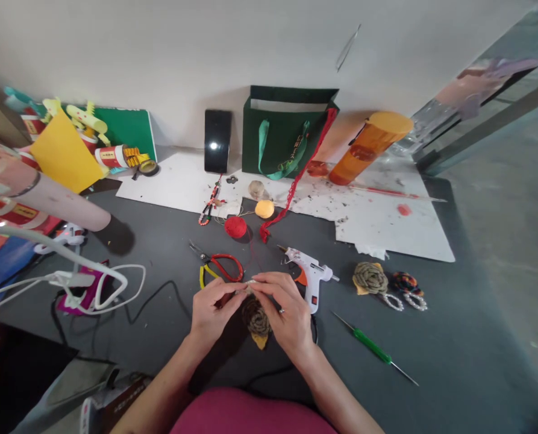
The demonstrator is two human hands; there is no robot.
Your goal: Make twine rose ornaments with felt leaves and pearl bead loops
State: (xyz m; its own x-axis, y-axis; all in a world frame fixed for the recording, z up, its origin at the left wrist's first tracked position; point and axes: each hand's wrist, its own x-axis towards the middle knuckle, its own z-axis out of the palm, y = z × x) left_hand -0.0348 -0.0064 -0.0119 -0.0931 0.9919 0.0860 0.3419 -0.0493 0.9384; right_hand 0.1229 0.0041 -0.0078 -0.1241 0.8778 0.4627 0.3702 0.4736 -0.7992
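My left hand (214, 307) and my right hand (287, 310) meet at the middle of the dark table, fingertips pinched together. Between them is a small pale piece (249, 286), mostly covered by the fingers and too small to name. Just below the fingertips sits a grey-brown yarn flower (256, 320) with a yellow leaf; its upper part is in shadow. A white hot glue gun (312, 277) with an orange trigger lies beside my right hand. Past my left hand are scissors (218, 268) with red and yellow handles.
Right of me lie two more yarn flowers (370, 278) with pearl loops and a green-handled crochet hook (372, 345). Behind are red (235, 226) and yellow thread balls, a phone (217, 141), a green gift bag (287, 129) and an orange cylinder (363, 150). White cables (115, 280) run at left.
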